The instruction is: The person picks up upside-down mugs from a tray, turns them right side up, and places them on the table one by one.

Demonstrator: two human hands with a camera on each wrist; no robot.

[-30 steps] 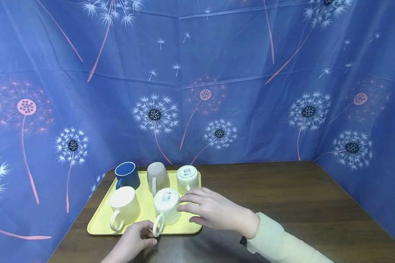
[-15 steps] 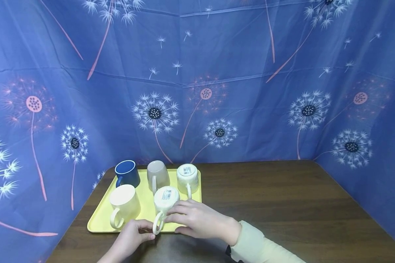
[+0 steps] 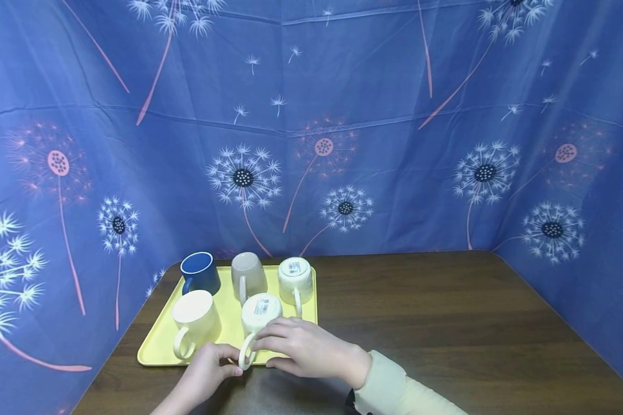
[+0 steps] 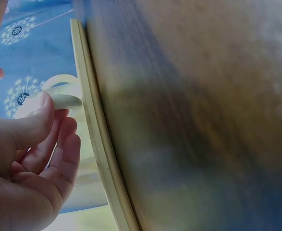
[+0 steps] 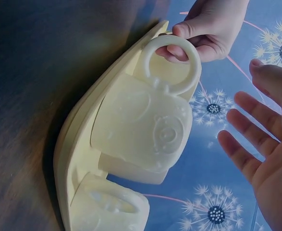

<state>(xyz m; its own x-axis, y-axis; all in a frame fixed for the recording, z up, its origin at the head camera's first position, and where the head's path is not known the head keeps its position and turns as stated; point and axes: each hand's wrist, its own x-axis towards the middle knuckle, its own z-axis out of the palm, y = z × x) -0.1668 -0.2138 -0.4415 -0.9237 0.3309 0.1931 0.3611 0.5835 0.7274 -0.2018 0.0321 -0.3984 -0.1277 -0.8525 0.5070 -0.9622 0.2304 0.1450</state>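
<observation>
An upside-down white mug [image 3: 260, 314] with a raised bear face, seen in the right wrist view, stands at the front right of a yellow tray [image 3: 156, 349]. Its ring handle [image 5: 195, 67] points toward the person. My left hand [image 3: 205, 369] pinches that handle at the tray's front edge; the thumb presses on it in the left wrist view. My right hand [image 3: 308, 349] overlaps the mug's right side in the head view. From the right wrist, its fingers [image 5: 246, 115] are spread and apart from the mug.
Also on the tray are a blue mug [image 3: 203, 282], a grey mug [image 3: 249, 276], an upside-down white mug [image 3: 296, 285] at the back right and a cream mug [image 3: 198, 317] at front left. Brown wooden table [image 3: 436, 323] extends to the right, before a blue dandelion-print curtain [image 3: 405, 190].
My right hand has moved left and toward the person, from the mug's far right side to near its handle. The left hand stays at the handle, and the mug has barely moved.
</observation>
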